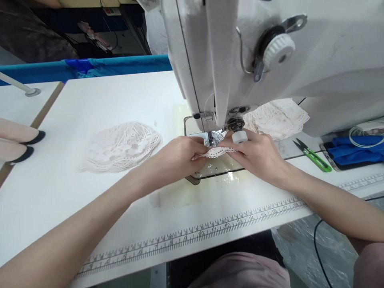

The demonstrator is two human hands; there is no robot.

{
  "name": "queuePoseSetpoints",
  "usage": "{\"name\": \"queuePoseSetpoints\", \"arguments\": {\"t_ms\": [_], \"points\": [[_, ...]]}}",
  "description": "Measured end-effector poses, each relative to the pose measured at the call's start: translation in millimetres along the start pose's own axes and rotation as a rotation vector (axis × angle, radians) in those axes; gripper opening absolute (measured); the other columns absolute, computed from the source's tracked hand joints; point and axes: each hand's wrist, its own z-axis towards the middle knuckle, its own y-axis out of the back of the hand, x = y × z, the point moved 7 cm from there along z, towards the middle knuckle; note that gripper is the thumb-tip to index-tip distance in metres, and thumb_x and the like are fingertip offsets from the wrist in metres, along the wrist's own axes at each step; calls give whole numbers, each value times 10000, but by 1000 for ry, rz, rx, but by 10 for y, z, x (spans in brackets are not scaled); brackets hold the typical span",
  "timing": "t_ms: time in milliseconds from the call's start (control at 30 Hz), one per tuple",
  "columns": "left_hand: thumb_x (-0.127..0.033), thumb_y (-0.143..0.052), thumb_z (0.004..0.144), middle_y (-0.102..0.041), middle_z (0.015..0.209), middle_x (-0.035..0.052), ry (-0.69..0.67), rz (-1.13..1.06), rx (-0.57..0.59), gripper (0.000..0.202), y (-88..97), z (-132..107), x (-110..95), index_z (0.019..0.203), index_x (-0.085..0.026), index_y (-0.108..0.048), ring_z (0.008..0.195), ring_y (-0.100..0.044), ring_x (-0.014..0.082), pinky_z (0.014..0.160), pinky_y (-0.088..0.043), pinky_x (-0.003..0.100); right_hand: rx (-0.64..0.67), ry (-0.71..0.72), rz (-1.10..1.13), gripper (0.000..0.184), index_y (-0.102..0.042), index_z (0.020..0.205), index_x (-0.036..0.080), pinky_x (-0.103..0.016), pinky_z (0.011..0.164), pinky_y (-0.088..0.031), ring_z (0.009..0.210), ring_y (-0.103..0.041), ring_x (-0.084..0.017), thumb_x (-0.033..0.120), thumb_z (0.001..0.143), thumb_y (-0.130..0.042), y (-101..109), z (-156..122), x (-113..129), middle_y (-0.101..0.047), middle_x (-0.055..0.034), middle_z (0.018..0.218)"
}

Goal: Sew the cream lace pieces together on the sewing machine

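Observation:
My left hand (185, 157) pinches the left end of a scalloped strip of white lace (218, 152) in front of the presser foot (211, 138) of a sewing machine (198, 52). The fingers of my right hand (255, 154) are closed on the strip's other end, close to the machine's white knob (239, 137). Part of the lace under the foot is hidden by my fingers and the needle area. A pile of white lace pieces (123, 146) lies to the left of my left hand. More lace (279, 119) rests behind my right hand, beneath the machine arm.
Green thread snips (315, 157) lie at the right beside a dark tray with blue cloth (357, 150). A printed ruler (192, 236) runs along the table's front edge. Two pale rods with black tips (22, 146) extend in from the left. Blue cloth (120, 66) borders the far edge.

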Motion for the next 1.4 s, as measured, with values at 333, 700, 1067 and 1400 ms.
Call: {"name": "queuePoseSetpoints", "arguments": {"t_ms": [333,700,1067,1400], "points": [[-277,-419,941,-547,738,19,-124,-121,-4,398,-69,-154,-36,613,-169,-616,554,-502,83,518,-430,238,61,72,70,271,-731,909,205,-230,480,-282,552,-545,-99,98,804,-506,-52,-63,84,-711,20,742],[-107,-536,896,-658,1215,93,-397,688,-345,292,-293,-544,-381,1168,-161,-623,1160,-588,238,879,-443,391,98,317,-94,269,-700,810,177,-317,694,-333,817,-595,-166,58,811,-458,-60,-108,311,-744,-8,907],[-127,-495,917,-625,1252,115,-369,582,-319,331,-293,-511,-279,1230,-177,-594,1179,-587,263,969,-445,472,69,320,-94,268,-696,821,160,-322,705,-365,809,-617,-168,43,817,-455,-57,-98,288,-748,-13,917],[-164,-482,935,-642,1226,99,-342,595,-344,281,-210,-388,-206,1188,-189,-602,1146,-613,238,1011,-412,509,43,302,-179,326,-708,892,163,-328,760,-382,812,-617,-181,26,837,-417,-150,-48,201,-749,-35,890]]}}
